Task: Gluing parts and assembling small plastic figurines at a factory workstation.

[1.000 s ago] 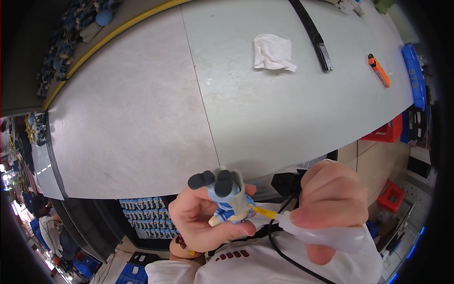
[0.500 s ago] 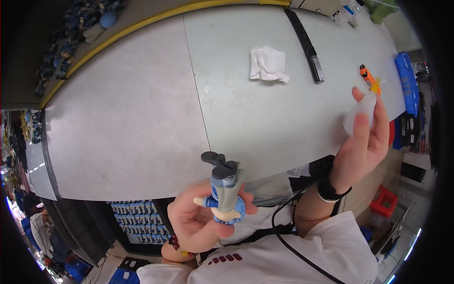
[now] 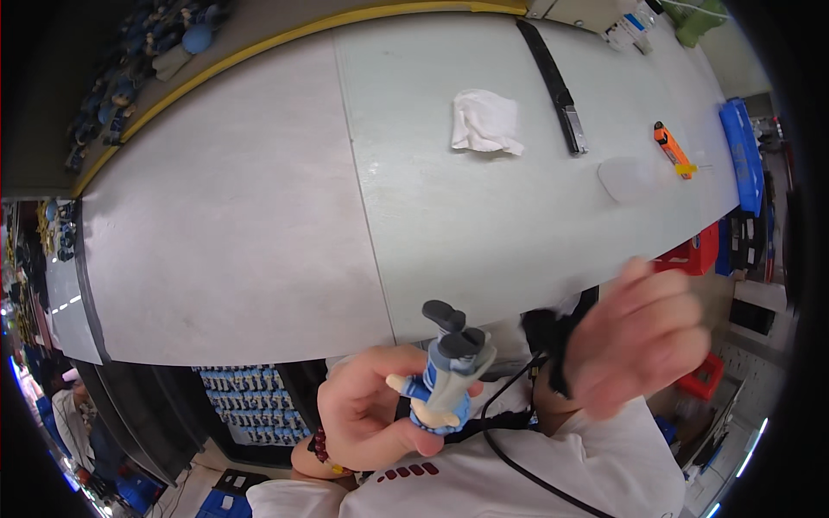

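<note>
1. A small toy figure (image 3: 445, 375) in blue and grey, turned upside down with its dark feet up, sits near the table's near edge, low in the middle.
2. The left hand (image 3: 371, 413) is closed around the figure, fingers and thumb pinching its body.
3. The right hand (image 3: 643, 337), just to the right, is blurred; fingers spread loosely, holding nothing.
4. On the grey table (image 3: 259, 216), far right: a white cloth (image 3: 484, 123), a black bar (image 3: 554, 85), an orange knife (image 3: 671, 148), a pale squeeze bottle (image 3: 635, 177).
</note>
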Motion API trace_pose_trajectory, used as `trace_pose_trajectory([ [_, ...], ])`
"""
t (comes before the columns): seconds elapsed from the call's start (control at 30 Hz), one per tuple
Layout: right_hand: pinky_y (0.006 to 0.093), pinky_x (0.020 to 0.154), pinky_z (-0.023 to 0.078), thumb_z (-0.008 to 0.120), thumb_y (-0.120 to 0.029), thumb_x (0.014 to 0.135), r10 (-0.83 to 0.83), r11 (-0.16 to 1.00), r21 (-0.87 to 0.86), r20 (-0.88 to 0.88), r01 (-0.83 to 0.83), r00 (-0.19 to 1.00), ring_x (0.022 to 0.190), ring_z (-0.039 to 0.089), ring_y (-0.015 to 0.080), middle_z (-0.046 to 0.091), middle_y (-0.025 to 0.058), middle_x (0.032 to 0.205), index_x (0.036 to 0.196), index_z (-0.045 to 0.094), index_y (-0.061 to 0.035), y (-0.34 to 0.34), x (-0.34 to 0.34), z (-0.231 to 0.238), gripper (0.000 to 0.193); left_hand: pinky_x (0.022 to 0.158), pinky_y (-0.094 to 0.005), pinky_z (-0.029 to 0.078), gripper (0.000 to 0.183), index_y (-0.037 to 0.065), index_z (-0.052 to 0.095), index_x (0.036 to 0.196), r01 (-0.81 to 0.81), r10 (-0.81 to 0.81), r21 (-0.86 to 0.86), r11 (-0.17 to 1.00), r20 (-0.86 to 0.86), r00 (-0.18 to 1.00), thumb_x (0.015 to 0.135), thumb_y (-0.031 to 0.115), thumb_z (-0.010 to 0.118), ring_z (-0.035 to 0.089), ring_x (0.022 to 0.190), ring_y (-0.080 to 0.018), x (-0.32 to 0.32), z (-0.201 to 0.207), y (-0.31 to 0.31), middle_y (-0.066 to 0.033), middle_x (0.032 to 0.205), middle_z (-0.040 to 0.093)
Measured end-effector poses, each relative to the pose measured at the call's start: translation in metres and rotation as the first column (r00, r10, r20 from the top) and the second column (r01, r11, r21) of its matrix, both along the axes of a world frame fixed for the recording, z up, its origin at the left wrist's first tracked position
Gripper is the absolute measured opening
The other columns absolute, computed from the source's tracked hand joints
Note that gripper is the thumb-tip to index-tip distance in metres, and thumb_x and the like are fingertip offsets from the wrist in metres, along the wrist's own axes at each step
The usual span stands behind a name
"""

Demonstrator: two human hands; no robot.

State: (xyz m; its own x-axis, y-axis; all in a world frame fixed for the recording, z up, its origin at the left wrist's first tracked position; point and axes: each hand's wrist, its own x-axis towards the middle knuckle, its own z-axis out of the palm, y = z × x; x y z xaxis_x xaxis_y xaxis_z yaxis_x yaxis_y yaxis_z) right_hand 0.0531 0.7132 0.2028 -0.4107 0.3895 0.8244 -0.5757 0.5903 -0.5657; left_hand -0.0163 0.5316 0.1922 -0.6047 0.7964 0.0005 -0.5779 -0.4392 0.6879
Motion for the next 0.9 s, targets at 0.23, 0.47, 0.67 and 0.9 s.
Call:
trace_pose_trajectory([
  [0.23, 0.027, 0.057, 0.039, 0.07, -0.004, 0.063, 0.323, 0.944, -0.08, 0.034, -0.32, 0.946, 0.072, 0.057, 0.0198, 0.061, 0.01, 0.089, 0.081, 0.057, -0.0051, -0.036, -0.005, -0.015, 0.022, 0.069, -0.0275, 0.043, 0.047, -0.01, 0.045, 0.102, -0.014, 0.005, -0.053, 0.999, -0.166, 0.986, 0.07, 0.013, 0.07, 0.056, 0.079, -0.0171, 0.003, -0.002, 0.0, -0.0162, 0.089, 0.058],
  [0.47, 0.0273, 0.057, 0.04, 0.067, 0.0, 0.065, 0.351, 0.936, -0.038, 0.025, -0.35, 0.936, 0.072, 0.058, 0.0189, 0.061, 0.0094, 0.087, 0.076, 0.055, -0.0042, -0.034, -0.004, -0.016, 0.017, 0.07, -0.0278, 0.043, 0.047, -0.009, 0.047, 0.1, -0.054, 0.042, -0.077, 0.996, -0.146, 0.988, 0.067, 0.014, 0.072, 0.056, 0.079, -0.0179, 0.008, 0.0, -0.003, -0.017, 0.089, 0.058],
  [0.67, 0.0259, 0.058, 0.04, 0.067, 0.0, 0.064, 0.356, 0.933, 0.003, 0.119, -0.359, 0.927, 0.07, 0.057, 0.0164, 0.061, 0.0069, 0.081, 0.073, 0.054, -0.0054, -0.028, -0.003, -0.006, 0.017, 0.069, -0.028, 0.044, 0.048, -0.008, 0.048, 0.098, -0.069, 0.052, -0.102, 0.992, -0.161, 0.986, 0.064, 0.013, 0.074, 0.057, 0.079, -0.0192, 0.008, 0.001, -0.002, -0.0177, 0.088, 0.058],
  [0.9, 0.0236, 0.056, 0.041, 0.069, 0.0, 0.063, 0.35, 0.927, 0.054, 0.223, -0.37, 0.91, 0.064, 0.055, 0.0127, 0.062, 0.0035, 0.076, 0.074, 0.054, -0.0074, -0.024, -0.001, 0.003, 0.02, 0.057, -0.0243, 0.043, 0.048, -0.004, 0.043, 0.093, -0.118, 0.074, -0.145, 0.982, -0.277, 0.958, 0.069, 0.025, 0.072, 0.055, 0.067, -0.0145, 0.012, -0.002, -0.002, -0.0176, 0.079, 0.057],
])
